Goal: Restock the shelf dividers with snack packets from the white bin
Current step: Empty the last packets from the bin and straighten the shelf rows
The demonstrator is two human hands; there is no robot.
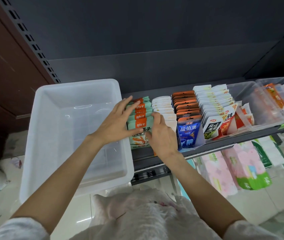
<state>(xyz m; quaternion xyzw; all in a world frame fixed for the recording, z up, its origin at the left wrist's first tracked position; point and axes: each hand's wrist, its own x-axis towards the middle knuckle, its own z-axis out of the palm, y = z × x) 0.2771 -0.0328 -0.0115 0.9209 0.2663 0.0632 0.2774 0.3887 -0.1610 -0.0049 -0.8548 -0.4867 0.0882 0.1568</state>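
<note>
A row of green-and-orange snack packets [141, 116] stands upright in the leftmost divider on the dark shelf [241, 139]. My left hand [115, 122] lies against the row's left side, fingers straight and spread over the packet tops. My right hand [162, 135] is on the row's right side, its fingers curled round the edge of the front packets. The white bin [39, 135] sits to the left of the shelf, and I see no packets in it.
More dividers to the right hold white packets [163, 106], blue-and-orange packets [189, 129], and black-and-white packets [210, 127]. Clear plastic trays [266, 104] stand at the far right. Tissue packs [241, 170] lie on the shelf below.
</note>
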